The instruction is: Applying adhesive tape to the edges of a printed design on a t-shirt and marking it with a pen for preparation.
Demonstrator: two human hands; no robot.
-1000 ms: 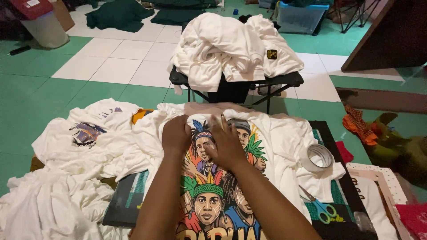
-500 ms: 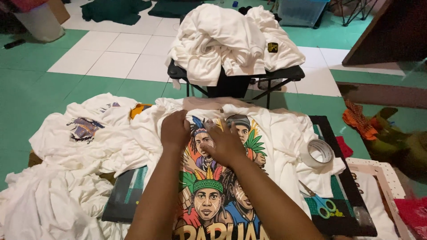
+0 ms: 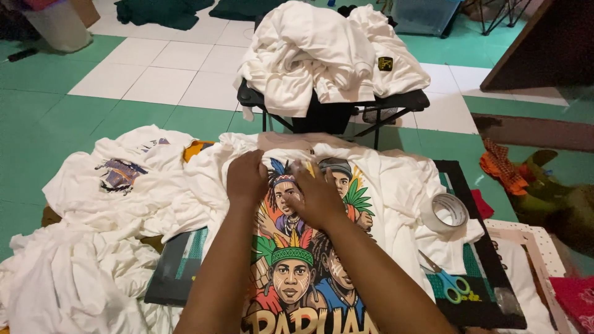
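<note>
A white T-shirt (image 3: 396,185) lies spread flat in front of me, with a large colourful print of several faces and feather headdresses on its chest. My left hand (image 3: 246,178) presses palm down on the upper left of the print. My right hand (image 3: 318,196) rests flat on the print beside it, fingers spread toward the collar. Neither hand holds anything. The shirt lies over a dark cutting mat (image 3: 179,272) whose edges show on both sides.
A heap of white shirts (image 3: 93,235) covers the floor at left. A roll of clear tape (image 3: 447,211) and blue-handled scissors (image 3: 450,281) lie at right. Behind stands a black folding table (image 3: 402,102) piled with white garments (image 3: 322,55). A wooden frame (image 3: 538,260) lies at far right.
Both hands have stayed pressed on the print, shifting only slightly toward the collar. The view has tilted a little.
</note>
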